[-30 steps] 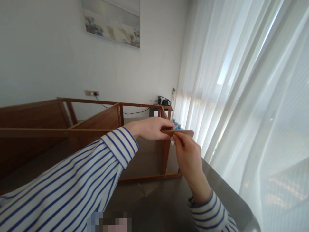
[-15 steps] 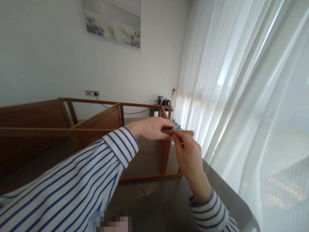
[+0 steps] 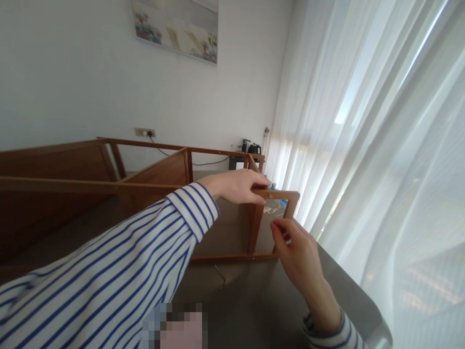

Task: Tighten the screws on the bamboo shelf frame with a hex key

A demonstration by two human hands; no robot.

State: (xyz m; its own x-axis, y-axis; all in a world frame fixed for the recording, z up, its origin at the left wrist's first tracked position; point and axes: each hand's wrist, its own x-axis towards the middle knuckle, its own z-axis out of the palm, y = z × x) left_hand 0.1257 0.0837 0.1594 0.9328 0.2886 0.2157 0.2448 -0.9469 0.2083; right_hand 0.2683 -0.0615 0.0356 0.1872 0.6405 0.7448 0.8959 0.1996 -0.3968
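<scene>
A brown wooden shelf frame lies on its side across a dark table. My left hand is closed around its near upper rail, close to the right end, thumb below and fingers over the top. Just right of that thumb, a small screw sits in the rail's side face. My right hand is below and right of the screw, apart from it. Its thumb and forefinger are pinched together; anything between them cannot be made out. A thin metal hex key lies on the table in front of the frame's lower rail.
The grey table has a rounded right corner beside sheer white curtains. Behind the frame, a black kettle stands on a small cabinet. Small white scraps lie beyond the frame's right end. A cable runs from a wall socket.
My right hand has drawn away from the rail, down and right, uncovering the screw. My left hand stays on the rail. The view has shifted slightly.
</scene>
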